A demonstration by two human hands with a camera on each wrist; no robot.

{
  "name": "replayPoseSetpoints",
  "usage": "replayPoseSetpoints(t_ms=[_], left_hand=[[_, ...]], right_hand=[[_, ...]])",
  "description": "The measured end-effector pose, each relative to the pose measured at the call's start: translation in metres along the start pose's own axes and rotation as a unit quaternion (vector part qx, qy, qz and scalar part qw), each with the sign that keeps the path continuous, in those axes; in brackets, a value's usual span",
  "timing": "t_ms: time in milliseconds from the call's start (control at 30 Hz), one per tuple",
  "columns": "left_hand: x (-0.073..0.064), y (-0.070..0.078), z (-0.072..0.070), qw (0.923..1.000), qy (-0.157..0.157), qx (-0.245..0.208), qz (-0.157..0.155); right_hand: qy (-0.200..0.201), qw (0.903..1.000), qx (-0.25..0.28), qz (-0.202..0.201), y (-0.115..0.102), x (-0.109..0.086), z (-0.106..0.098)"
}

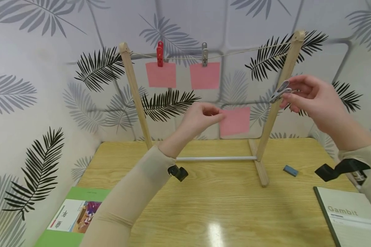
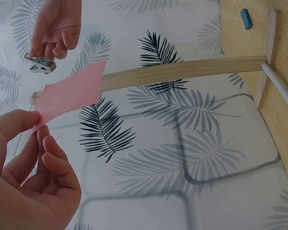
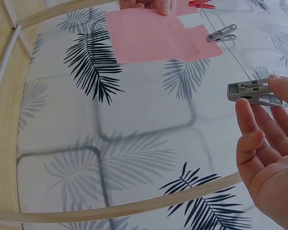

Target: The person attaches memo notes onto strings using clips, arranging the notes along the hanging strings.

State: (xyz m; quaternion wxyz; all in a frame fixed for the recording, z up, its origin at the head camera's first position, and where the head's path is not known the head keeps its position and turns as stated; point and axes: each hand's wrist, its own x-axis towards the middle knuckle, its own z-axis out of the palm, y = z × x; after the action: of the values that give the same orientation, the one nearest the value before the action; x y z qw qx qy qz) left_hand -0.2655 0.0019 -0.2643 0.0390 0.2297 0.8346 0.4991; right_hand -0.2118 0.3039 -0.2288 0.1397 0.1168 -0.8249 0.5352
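Between thumb and fingers, my left hand (image 1: 203,118) pinches a pink paper (image 1: 236,121) by its left edge, below the string (image 1: 241,52). My right hand (image 1: 316,99) holds a grey clothespin (image 1: 280,92) near the right post; in the right wrist view this clothespin (image 3: 252,91) lies between thumb and fingertips. Two more pink papers hang from the string, the left one (image 1: 161,77) under a red clothespin (image 1: 160,54), the other (image 1: 205,78) under a grey clothespin (image 1: 205,55). The held paper (image 2: 69,96) is slightly bent in the left wrist view.
A wooden frame (image 1: 290,65) with a white crossbar (image 1: 216,159) stands on the wooden table (image 1: 198,199). A small blue block (image 1: 291,170) lies right of its foot. A green book (image 1: 92,194) is at left, a notebook (image 1: 352,206) at right.
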Motion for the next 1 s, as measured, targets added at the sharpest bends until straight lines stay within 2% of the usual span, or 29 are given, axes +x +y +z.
replayPoseSetpoints(t_ms=[167, 367, 467, 567, 733, 1000], left_hand=[[0.006, 0.005, 0.000, 0.9998, 0.012, 0.012, 0.004], [0.013, 0.014, -0.001, 0.9998, 0.016, 0.013, 0.008], [0.017, 0.017, -0.002, 0.9998, 0.014, 0.009, 0.007], [0.020, 0.022, -0.003, 0.9995, 0.022, 0.004, 0.020], [0.025, 0.029, -0.005, 0.9984, 0.030, -0.010, 0.047], [0.032, 0.037, -0.005, 0.9985, 0.031, -0.009, 0.044]], right_hand=[[-0.008, 0.9983, 0.058, -0.006, -0.008, 0.008, -0.002], [-0.007, 0.9974, 0.071, -0.005, -0.014, 0.016, -0.002], [-0.004, 0.9956, 0.093, -0.011, -0.017, 0.021, -0.002], [-0.001, 0.9928, 0.119, -0.016, -0.021, 0.026, -0.001], [0.012, 0.9945, 0.102, -0.021, -0.028, 0.033, -0.002], [0.018, 0.9898, 0.136, -0.039, -0.043, 0.045, -0.003]])
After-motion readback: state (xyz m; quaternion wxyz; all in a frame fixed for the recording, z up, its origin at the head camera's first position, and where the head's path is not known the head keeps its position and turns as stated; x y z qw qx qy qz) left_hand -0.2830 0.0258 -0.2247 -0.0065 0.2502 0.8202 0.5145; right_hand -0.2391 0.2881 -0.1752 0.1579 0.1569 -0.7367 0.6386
